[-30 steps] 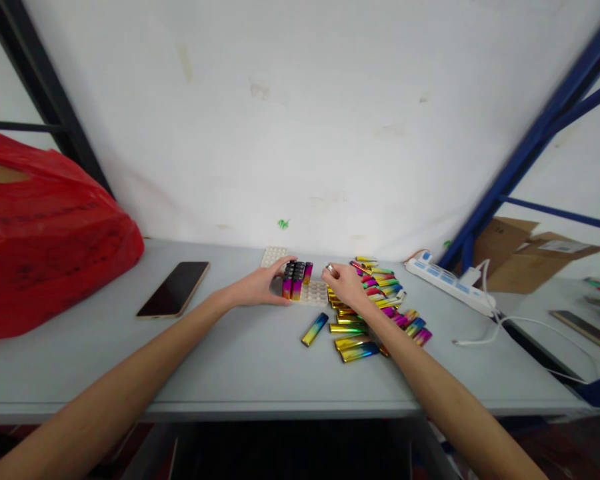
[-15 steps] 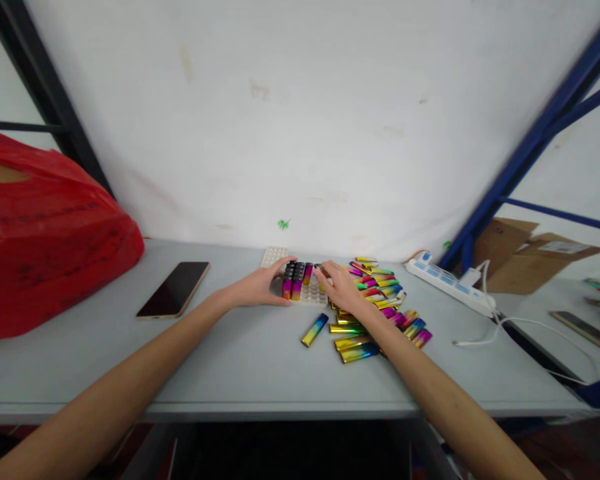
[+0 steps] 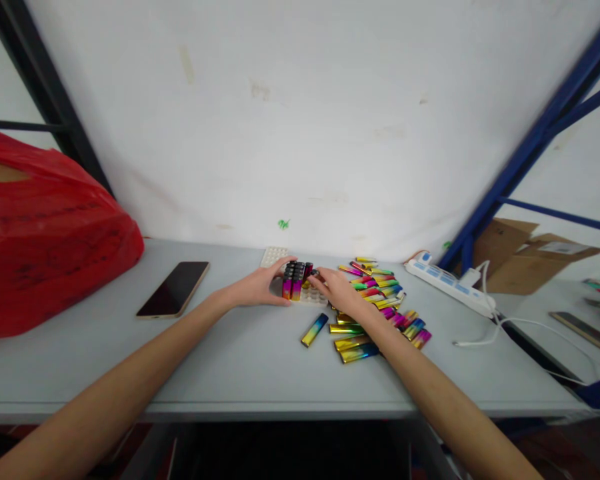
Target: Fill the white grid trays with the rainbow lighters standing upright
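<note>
Several lighters [image 3: 292,285] with black tops and shiny purple-to-gold bodies stand upright, packed in rows on a white tray with rounded pockets [image 3: 314,296]. My left hand [image 3: 260,285] is curled around the left side of this block, thumb at the front and fingers behind. My right hand [image 3: 336,288] pinches another lighter [image 3: 314,273], dark-topped with gold below, just right of the rows and over the tray. Its lower part is partly hidden by the fingers. One loose blue-and-gold lighter [image 3: 315,330] lies in front of the tray.
A heap of metallic lighters [image 3: 357,352] spreads under and beyond my right forearm. A phone [image 3: 174,289] and a red plastic bag [image 3: 55,233] are at left. At right lie a white power strip [image 3: 450,285] with a cable and cardboard boxes [image 3: 520,260]. A second white tray [image 3: 274,256] shows behind.
My right hand has shifted slightly left with its lighter, closer to the standing rows. My left hand stays in place around the block.
</note>
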A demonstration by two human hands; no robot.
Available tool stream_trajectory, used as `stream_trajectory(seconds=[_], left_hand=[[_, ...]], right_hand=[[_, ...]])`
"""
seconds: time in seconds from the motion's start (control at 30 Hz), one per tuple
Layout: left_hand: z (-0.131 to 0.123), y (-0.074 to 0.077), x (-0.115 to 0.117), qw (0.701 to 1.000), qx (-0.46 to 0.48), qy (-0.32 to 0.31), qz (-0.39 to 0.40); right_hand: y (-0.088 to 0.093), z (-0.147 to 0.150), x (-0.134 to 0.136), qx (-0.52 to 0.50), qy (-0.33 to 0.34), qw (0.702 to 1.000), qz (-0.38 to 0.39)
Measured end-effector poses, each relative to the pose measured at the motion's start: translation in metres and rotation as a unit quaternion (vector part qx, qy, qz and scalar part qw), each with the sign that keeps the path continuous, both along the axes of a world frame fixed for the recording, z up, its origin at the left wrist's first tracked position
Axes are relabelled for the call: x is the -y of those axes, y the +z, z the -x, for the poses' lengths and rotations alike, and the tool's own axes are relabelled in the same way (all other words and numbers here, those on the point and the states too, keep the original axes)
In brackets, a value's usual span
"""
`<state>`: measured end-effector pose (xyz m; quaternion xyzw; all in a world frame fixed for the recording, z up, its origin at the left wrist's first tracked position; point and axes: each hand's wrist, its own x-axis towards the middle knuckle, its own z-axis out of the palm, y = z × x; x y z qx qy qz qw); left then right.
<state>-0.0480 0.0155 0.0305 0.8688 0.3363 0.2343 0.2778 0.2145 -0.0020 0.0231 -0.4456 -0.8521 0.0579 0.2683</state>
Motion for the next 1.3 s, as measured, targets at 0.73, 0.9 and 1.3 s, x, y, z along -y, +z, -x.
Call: stream_trajectory(seconds=[0.73,0.9,1.3], left_hand=[[0.002,-0.006,-0.005,1.0,-0.003,0.001,-0.01],[0.001,-0.003,-0.002,1.0,-0.003,0.002,-0.003],[0.0,0.0,0.0,1.0,-0.006,0.01,-0.012]], right_hand=[[0.005,0.015,0.007,0.198,-0.113,0.973,-0.024],[0.001,0.001,-0.001,0.146,-0.068,0.986,-0.041],[-0.017,-0.086,-0.039,0.143,-0.302,0.942,0.013]])
